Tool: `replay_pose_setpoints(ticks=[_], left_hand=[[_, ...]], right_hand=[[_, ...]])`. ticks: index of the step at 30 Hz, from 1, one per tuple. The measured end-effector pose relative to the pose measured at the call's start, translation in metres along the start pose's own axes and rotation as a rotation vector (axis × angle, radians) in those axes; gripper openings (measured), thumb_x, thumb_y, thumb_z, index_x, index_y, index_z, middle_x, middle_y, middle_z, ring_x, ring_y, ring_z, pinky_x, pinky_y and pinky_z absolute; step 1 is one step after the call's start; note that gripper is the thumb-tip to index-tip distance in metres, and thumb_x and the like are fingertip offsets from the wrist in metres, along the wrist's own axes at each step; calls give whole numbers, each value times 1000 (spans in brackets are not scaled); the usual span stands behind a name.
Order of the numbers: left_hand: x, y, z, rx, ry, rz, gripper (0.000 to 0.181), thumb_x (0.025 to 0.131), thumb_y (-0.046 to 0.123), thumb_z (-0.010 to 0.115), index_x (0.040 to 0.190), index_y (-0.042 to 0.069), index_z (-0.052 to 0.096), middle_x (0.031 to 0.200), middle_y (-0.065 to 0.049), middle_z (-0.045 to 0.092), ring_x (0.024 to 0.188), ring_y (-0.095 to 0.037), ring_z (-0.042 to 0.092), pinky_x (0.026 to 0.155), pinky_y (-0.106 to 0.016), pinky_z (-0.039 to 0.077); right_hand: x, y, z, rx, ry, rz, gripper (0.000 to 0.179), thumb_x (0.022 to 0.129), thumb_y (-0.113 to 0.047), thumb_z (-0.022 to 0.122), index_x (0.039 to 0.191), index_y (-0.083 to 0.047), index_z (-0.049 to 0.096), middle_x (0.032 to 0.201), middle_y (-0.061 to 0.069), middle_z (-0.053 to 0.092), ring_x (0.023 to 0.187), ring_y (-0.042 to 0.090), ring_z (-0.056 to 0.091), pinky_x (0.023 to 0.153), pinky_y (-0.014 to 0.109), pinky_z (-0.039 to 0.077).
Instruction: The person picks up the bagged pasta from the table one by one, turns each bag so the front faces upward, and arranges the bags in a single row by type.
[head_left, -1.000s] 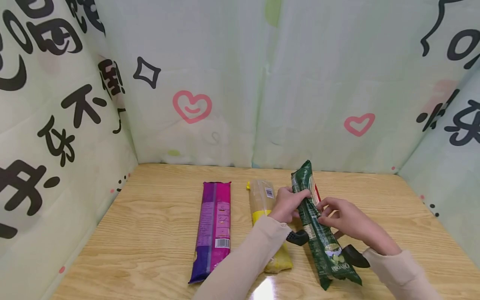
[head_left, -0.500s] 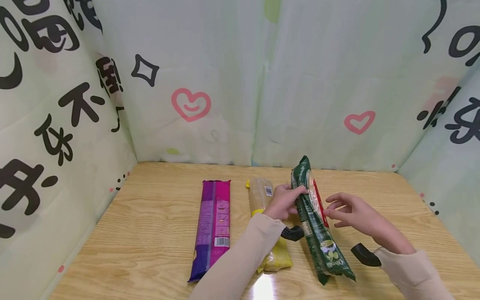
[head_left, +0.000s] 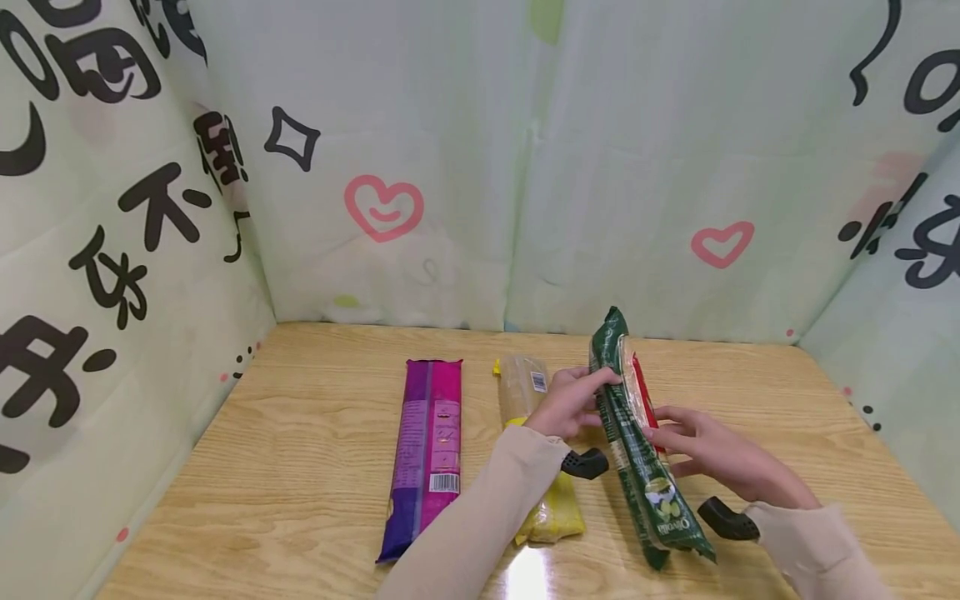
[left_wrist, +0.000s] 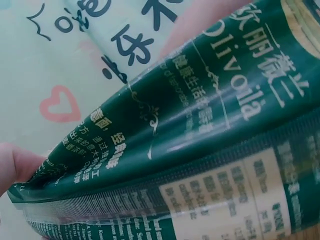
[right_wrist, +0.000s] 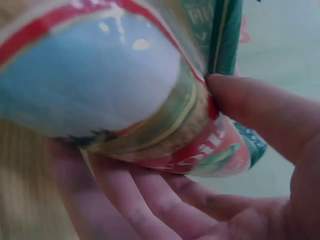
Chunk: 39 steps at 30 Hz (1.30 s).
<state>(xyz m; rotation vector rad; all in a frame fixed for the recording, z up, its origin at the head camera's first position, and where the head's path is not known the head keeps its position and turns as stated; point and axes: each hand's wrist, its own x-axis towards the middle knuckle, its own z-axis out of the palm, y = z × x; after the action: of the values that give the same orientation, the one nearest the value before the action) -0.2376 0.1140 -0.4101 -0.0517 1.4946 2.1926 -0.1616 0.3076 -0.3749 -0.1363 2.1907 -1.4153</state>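
Observation:
A long green spaghetti bag (head_left: 637, 467) stands tilted over the table, its top leaning away. My left hand (head_left: 566, 404) grips its upper part, thumb across the front. Gold and white print covers the green face (left_wrist: 175, 120) in the left wrist view. Along the bag's right side runs a clear, red-edged section (head_left: 642, 392); I cannot tell whether it is a second pack. My right hand (head_left: 705, 442) holds that section. In the right wrist view the thumb (right_wrist: 255, 110) lies at its edge, and several fingers (right_wrist: 150, 195) curl beneath its pale blue picture (right_wrist: 115, 75).
On the wooden table (head_left: 300, 467) lies a purple and pink pack (head_left: 431, 433) at left. A clear and yellow bag (head_left: 555, 512) lies between it and the green bag, partly under my left arm. Printed curtains (head_left: 450, 275) border the table. Black wrist cameras (head_left: 727, 518) sit at both cuffs.
My right hand drew back from the bag and then returned to its red-edged side. The bag turned slightly, showing more red. My left hand kept its grip; the other packs stayed put.

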Motion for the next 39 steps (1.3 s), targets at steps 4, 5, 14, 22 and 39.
replay_pose_setpoints(ticks=[4,5,14,22,39], left_hand=[[0,-1,1,7,1,-3,25,81,17,74,104,9,68,92,-9,72,84,-22,72,68,-37,63],[0,-1,1,8,-1,-3,26,81,16,75,105,9,68,92,-9,73,84,-23,72,68,-37,63],[2,0,2,-8,-27,-6,26,83,16,75,106,7,67,93,-9,73,85,-24,73,70,-38,63],[-4,5,1,36,-39,-24,39,84,22,76,118,8,65,100,-7,72,91,-23,71,65,-31,61],[-26,27,3,62,42,39,44,84,27,80,118,3,62,101,-9,71,95,-31,70,72,-54,60]], right_hand=[[3,6,0,89,-75,-25,73,106,-29,45,148,18,9,133,22,54,119,27,58,91,49,56],[3,7,1,101,-76,-32,73,106,-29,45,148,19,9,133,20,55,117,25,59,91,49,57],[2,3,0,83,-24,-51,72,104,-26,51,144,24,18,132,26,57,109,21,64,85,46,60],[-2,-3,4,41,73,-29,71,101,-27,56,144,21,25,131,28,58,115,30,61,82,46,60],[-3,-15,5,-52,222,6,61,98,-28,63,135,13,37,116,21,67,102,23,66,75,45,61]])
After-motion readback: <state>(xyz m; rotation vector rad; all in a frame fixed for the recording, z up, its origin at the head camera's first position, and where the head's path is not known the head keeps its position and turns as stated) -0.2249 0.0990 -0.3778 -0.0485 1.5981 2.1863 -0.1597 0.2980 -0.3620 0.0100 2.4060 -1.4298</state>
